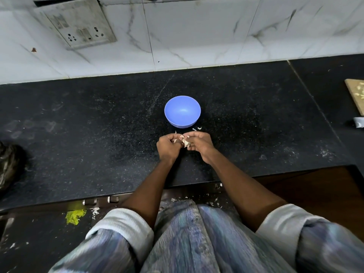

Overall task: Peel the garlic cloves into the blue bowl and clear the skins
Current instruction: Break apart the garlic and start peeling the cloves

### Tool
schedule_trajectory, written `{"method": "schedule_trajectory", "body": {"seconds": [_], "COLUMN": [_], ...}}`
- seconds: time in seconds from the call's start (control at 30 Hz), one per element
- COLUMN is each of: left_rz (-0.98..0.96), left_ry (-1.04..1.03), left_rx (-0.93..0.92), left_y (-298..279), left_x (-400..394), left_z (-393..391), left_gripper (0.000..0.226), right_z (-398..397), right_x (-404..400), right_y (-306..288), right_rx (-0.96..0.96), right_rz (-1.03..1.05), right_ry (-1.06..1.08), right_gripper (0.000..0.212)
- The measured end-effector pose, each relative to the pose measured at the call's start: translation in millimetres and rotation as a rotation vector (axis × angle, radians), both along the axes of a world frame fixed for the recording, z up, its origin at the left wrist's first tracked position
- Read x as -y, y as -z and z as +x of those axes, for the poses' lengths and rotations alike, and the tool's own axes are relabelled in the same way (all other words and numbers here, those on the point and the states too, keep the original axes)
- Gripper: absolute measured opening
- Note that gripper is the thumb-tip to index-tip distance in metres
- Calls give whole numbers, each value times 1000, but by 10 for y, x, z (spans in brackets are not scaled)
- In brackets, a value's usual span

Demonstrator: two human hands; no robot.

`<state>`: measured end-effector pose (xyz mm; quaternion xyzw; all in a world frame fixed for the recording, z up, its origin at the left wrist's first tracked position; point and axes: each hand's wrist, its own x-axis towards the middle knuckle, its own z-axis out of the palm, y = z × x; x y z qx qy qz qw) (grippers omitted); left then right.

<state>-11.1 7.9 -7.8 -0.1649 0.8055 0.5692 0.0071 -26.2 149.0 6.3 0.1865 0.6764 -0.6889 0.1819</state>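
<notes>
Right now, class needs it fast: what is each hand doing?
Left hand: fingers curled, pinching the garlic.
Right hand: fingers curled, pinching the same garlic from the other side.

Single head-worn view, looking steeply down and forward, close over the black counter [78, 134], tiled wall [197, 36] beyond

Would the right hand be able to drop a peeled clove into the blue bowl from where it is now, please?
Probably yes: the blue bowl sits open just beyond the right hand, nothing between them, though it is busy holding the garlic.
</notes>
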Motion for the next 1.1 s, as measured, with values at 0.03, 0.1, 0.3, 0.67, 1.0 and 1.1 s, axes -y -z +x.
{"method": "schedule_trajectory", "body": {"seconds": [0.03, 0.1, 0.3, 0.67, 1.0, 1.1], "left_rz": [-16, -61, -102, -193, -213, -25], "left_ry": [-7, -1, 26, -56, -21, 105], "left_rx": [-2, 2, 7, -46, -186, -135], "left_y": [1, -1, 31, 2, -39, -91], "left_x": [5, 14, 83, 196, 176, 114], "left_z": [2, 22, 22, 44, 40, -2], "left_gripper": [18, 20, 18, 46, 23, 26], "right_z": [4, -2, -29, -78, -42, -18], "right_x": [8, 35, 108, 88, 31, 32], "right_y": [-3, -2, 22, 55, 40, -15], "right_rx": [-8, -27, -37, -35, -27, -8], "right_rz": [14, 73, 172, -8, -83, -126], "right_ry": [-5, -8, -5, -7, 29, 30], "right_gripper": [12, 9, 6, 20, 22, 23]}}
